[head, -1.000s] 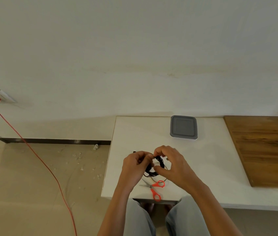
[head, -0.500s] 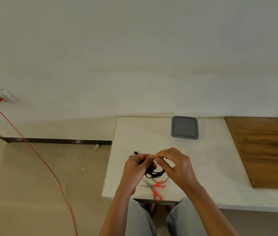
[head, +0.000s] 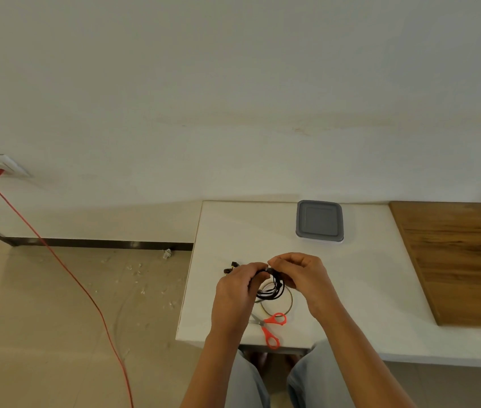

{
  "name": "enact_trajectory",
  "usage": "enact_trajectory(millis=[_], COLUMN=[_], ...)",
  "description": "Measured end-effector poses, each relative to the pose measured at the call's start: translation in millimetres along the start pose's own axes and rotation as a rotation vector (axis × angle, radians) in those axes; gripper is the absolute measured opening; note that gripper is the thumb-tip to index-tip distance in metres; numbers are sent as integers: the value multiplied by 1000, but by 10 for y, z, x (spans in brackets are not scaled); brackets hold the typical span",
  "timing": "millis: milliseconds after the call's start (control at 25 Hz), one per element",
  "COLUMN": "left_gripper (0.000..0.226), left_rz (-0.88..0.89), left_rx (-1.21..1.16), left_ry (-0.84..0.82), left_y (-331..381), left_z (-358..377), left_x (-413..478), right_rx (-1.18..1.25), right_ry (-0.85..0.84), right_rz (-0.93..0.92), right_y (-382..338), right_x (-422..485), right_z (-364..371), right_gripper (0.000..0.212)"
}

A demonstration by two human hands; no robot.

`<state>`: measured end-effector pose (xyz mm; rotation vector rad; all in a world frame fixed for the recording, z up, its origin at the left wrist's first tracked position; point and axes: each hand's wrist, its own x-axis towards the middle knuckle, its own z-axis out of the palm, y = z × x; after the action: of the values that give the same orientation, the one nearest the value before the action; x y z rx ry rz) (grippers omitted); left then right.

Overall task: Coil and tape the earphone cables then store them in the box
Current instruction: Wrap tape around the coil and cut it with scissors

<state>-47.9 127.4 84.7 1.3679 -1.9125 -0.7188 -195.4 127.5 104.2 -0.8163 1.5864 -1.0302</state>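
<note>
A black coiled earphone cable (head: 274, 290) hangs between my two hands above the white table (head: 366, 290). My left hand (head: 237, 290) grips the coil's left side, and the earbuds (head: 231, 267) stick out past its knuckles. My right hand (head: 301, 275) pinches the top of the coil with its fingertips, right against the left hand's fingers. A clear tape roll (head: 280, 301) lies on the table under the coil. The box with a grey lid (head: 319, 221) stands shut at the table's far edge.
Orange-handled scissors (head: 271, 328) lie near the table's front edge, below my hands. A wooden board (head: 457, 260) covers the table's right part. A red cord (head: 65, 269) runs from a wall socket (head: 1, 166) across the floor on the left.
My hands stay together on the coil. The right hand's fingertips have shifted to the coil's top, and more of the loop and the tape roll shows below.
</note>
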Motion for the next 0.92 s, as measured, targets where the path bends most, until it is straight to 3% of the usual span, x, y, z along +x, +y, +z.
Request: enact_trajectory(millis=[160,240,320,520,680,920], left_gripper=[32,28,20,14,10,18], left_rz=[128,117,80,-4,-78,-62], left_rx=[63,25,22,16,-35,-138], left_ry=[93,95,92,154,158,-1], left_y=[-24,-16,-30,-61,-79,-178], left_z=[24,32,56,93,31,-39], left_x=[-46,-34,-12,-11,35,64], right_rx=[137,156,94,-140,-138,-238], right_ry=[-181,-234,-221,-163,-198,-370], right_rz=[417,506,447,52,-10,14], right_y=[-113,-128,-88,22,56,104], right_x=[69,87,96,21,-6,112], right_z=[-59,-75,-59,38,63,13], right_gripper=[11,10,9,16,19,14])
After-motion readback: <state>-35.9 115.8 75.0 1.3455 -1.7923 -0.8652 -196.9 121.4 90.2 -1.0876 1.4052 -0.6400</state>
